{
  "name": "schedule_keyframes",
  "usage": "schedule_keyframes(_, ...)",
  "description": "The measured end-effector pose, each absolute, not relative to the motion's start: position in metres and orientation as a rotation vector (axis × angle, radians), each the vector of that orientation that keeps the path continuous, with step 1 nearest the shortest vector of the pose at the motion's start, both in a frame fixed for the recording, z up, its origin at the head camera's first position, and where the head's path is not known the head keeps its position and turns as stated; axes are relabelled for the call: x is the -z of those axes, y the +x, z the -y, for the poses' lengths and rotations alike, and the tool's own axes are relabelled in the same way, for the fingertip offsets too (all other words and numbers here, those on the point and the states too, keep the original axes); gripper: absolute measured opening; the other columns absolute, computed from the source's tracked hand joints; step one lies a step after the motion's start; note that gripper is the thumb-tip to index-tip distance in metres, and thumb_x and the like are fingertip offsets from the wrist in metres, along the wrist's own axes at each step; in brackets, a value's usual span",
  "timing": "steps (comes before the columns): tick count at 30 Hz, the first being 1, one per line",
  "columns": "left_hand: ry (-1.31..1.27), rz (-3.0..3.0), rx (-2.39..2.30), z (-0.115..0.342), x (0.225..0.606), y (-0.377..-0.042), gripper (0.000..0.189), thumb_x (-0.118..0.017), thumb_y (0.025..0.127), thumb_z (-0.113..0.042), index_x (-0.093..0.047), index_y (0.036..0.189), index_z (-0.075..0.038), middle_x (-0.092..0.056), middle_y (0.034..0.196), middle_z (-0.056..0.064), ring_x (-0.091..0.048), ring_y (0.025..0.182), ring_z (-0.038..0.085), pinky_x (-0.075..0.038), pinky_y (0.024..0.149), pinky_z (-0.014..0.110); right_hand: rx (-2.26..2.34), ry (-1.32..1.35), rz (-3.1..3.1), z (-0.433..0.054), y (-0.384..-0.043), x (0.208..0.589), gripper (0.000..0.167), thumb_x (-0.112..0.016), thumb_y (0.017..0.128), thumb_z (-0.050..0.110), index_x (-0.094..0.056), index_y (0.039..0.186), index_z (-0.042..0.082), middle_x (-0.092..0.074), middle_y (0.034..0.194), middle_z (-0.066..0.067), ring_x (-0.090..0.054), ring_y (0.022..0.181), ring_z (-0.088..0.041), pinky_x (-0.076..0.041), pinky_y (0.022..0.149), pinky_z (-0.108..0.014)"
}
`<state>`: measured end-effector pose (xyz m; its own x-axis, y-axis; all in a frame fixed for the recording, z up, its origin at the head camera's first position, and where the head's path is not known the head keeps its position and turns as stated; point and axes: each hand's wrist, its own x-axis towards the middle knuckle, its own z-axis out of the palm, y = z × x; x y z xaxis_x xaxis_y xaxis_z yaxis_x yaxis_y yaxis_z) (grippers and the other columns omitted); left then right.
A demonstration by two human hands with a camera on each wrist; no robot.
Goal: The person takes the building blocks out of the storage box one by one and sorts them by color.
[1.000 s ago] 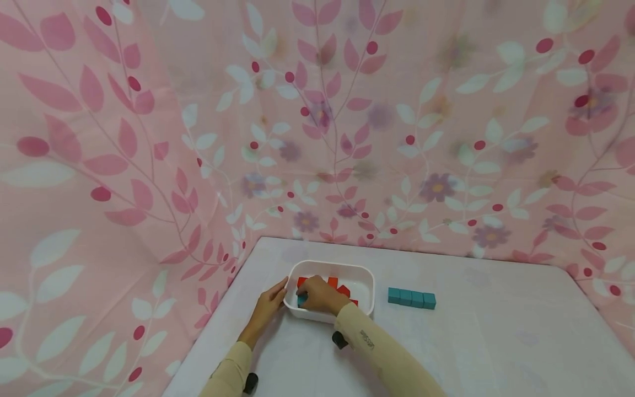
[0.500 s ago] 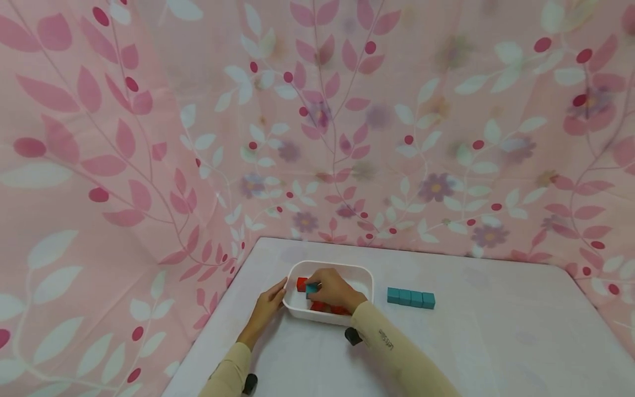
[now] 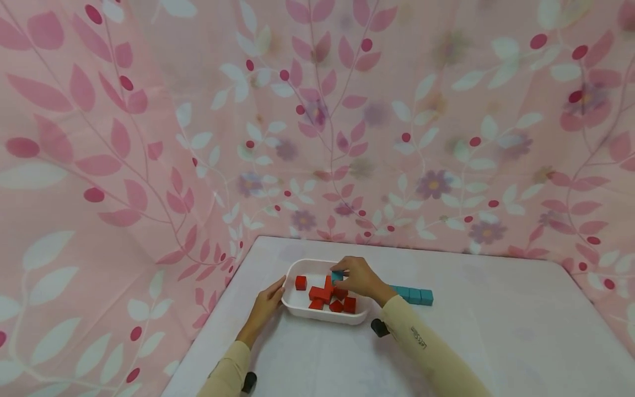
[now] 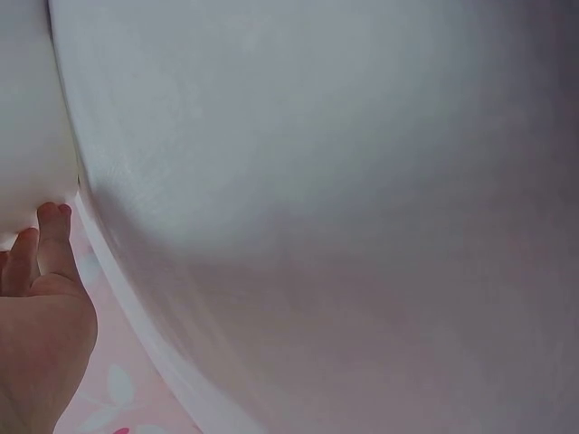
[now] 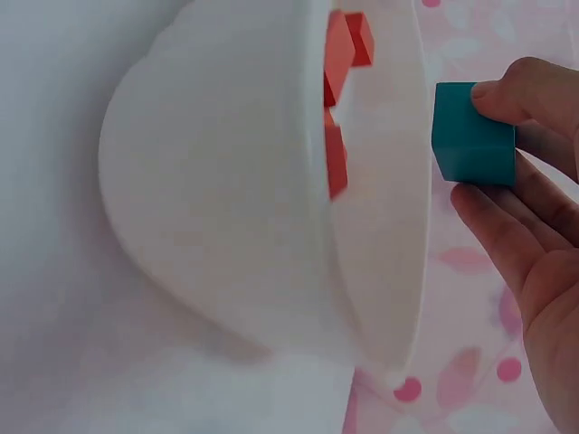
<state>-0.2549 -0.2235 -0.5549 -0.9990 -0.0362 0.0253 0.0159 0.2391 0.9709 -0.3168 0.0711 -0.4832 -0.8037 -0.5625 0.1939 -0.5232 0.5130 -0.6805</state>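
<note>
Between the thumb and fingers of my right hand (image 3: 362, 277) is a teal cube (image 5: 472, 136), held over the right part of a white tub (image 3: 317, 315) in the head view. The right wrist view shows the cube just beyond the tub's rim line, pinched from above and below. Several red blocks (image 3: 321, 294) lie in the tub, most toward its middle and right, with one red cube (image 3: 301, 283) apart at the left. My left hand (image 3: 264, 310) touches the tub's left end, its fingers fairly straight against the outer wall in the left wrist view.
To the right of the tub, a row of teal cubes (image 3: 414, 295) stands on the white-covered table (image 3: 496, 325), partly hidden by my right hand and wrist. Pink floral cloth (image 3: 317, 138) hangs behind the table and along its left side.
My right hand has lifted the teal cube from the tub's left part and carried it right, over the tub's right side. More red blocks now show. The left hand stays at the tub.
</note>
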Motion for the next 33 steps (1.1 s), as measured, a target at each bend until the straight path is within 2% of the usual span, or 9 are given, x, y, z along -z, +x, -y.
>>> schedule_keyframes(5, 0.016, 2.425, 1.936, 0.224, 0.557, -0.255, 0.044, -0.053, 0.102, -0.014, -0.047, 0.145, -0.011, -0.042, 0.149, 0.014, -0.041, 0.135, 0.033, -0.046, 0.099, 0.041, 1.238, -0.965, -2.719, -0.099, -0.317, 0.482, 0.033, -0.080, 0.081, 0.014, -0.073, 0.113, 0.009, -0.065, 0.098, 0.005, -0.062, 0.089, -0.012, -0.059, 0.082, -0.034)
schedule_keyframes(12, 0.007, 2.424, 1.932, 0.223, 0.559, -0.256, 0.045, -0.052, 0.102, -0.015, -0.045, 0.146, -0.009, -0.039, 0.150, 0.016, -0.038, 0.137, 0.035, -0.044, 0.099, 0.043, 1.297, -0.868, -2.743, -0.139, -0.308, 0.476, 0.038, -0.081, 0.080, 0.011, -0.071, 0.116, 0.006, -0.064, 0.101, 0.003, -0.065, 0.096, -0.018, -0.057, 0.084, -0.041)
schedule_keyframes(16, 0.029, 2.445, 1.912, 0.223, 0.560, -0.256, 0.045, -0.053, 0.102, -0.016, -0.046, 0.146, -0.011, -0.040, 0.150, 0.014, -0.039, 0.136, 0.034, -0.045, 0.099, 0.042, 1.270, -0.854, -2.791, -0.164, -0.303, 0.477, 0.040, -0.081, 0.080, 0.013, -0.070, 0.117, 0.004, -0.064, 0.104, 0.002, -0.066, 0.097, -0.020, -0.057, 0.085, -0.039)
schedule_keyframes(21, 0.042, 2.446, 1.892, 0.222, 0.556, -0.254, 0.043, -0.053, 0.102, -0.017, -0.049, 0.145, -0.013, -0.043, 0.149, 0.013, -0.042, 0.135, 0.032, -0.046, 0.099, 0.041, 1.257, -0.839, -2.864, -0.194, -0.299, 0.481, 0.037, -0.081, 0.079, 0.012, -0.071, 0.114, 0.009, -0.065, 0.105, 0.002, -0.065, 0.096, -0.017, -0.057, 0.085, -0.036)
schedule_keyframes(26, 0.048, 2.439, 1.886, 0.220, 0.553, -0.254, 0.043, -0.054, 0.101, -0.015, -0.050, 0.144, -0.012, -0.044, 0.148, 0.013, -0.043, 0.134, 0.032, -0.046, 0.098, 0.041, 1.339, -0.800, -2.901, -0.222, -0.294, 0.486, 0.034, -0.081, 0.078, 0.006, -0.071, 0.110, 0.008, -0.065, 0.106, -0.001, -0.064, 0.097, -0.020, -0.056, 0.086, -0.039)
schedule_keyframes(33, 0.053, 2.455, 1.879, 0.222, 0.553, -0.254, 0.044, -0.054, 0.101, -0.016, -0.048, 0.145, -0.012, -0.044, 0.148, 0.013, -0.041, 0.136, 0.032, -0.045, 0.099, 0.042, 1.345, -0.702, -2.924, -0.259, -0.285, 0.495, 0.033, -0.080, 0.079, 0.008, -0.071, 0.111, 0.005, -0.065, 0.105, -0.003, -0.066, 0.097, -0.023, -0.055, 0.087, -0.040)
